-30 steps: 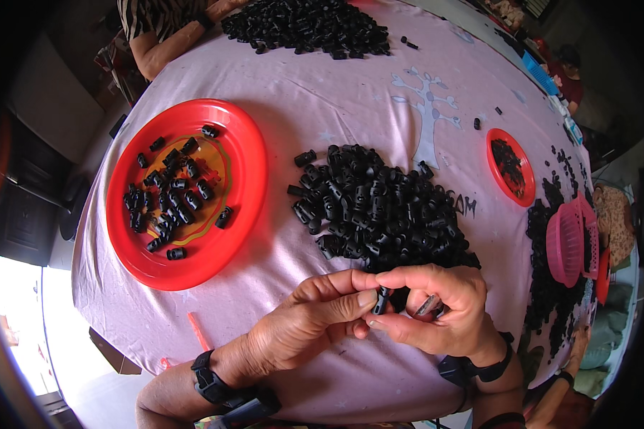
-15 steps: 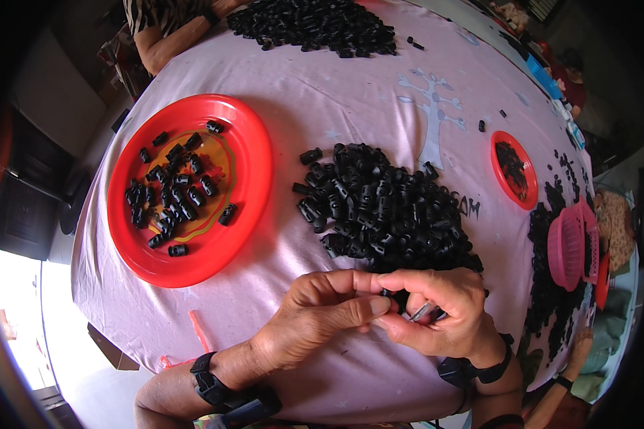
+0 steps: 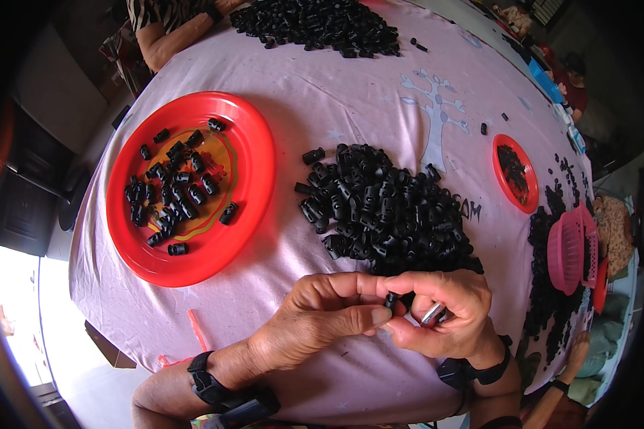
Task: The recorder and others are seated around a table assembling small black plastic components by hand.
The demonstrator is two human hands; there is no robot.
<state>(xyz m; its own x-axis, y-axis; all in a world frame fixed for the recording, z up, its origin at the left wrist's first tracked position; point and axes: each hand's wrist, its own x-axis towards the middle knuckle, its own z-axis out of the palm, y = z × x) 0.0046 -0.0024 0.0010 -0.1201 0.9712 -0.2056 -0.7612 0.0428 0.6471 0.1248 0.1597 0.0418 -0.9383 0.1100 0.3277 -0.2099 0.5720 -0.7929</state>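
Observation:
Both hands meet in front of a heap of black plastic cord-lock parts (image 3: 386,207). My left hand (image 3: 311,314) pinches a small black cord lock (image 3: 391,300) upright between thumb and forefinger. Closed beside it, my right hand (image 3: 447,311) brings its thumb and forefinger tips close to that piece. A short silvery metal piece (image 3: 432,313) lies in the right hand's curled fingers; its exact kind is hard to tell. To the left, a large red plate (image 3: 250,236) carries several black cord locks (image 3: 187,207).
Pink cloth (image 3: 322,86) covers the table. Another black heap (image 3: 318,28) lies at the far side, near a person's arm (image 3: 182,43). On the right are a small red plate (image 3: 528,202), a pink basket (image 3: 565,250) and scattered black parts. Red plastic strip (image 3: 197,329) lies near my left forearm.
My fingertips have parted slightly, so the black cord lock shows more plainly. The silvery piece in my right hand has turned a little. The heap and plates stay as they were.

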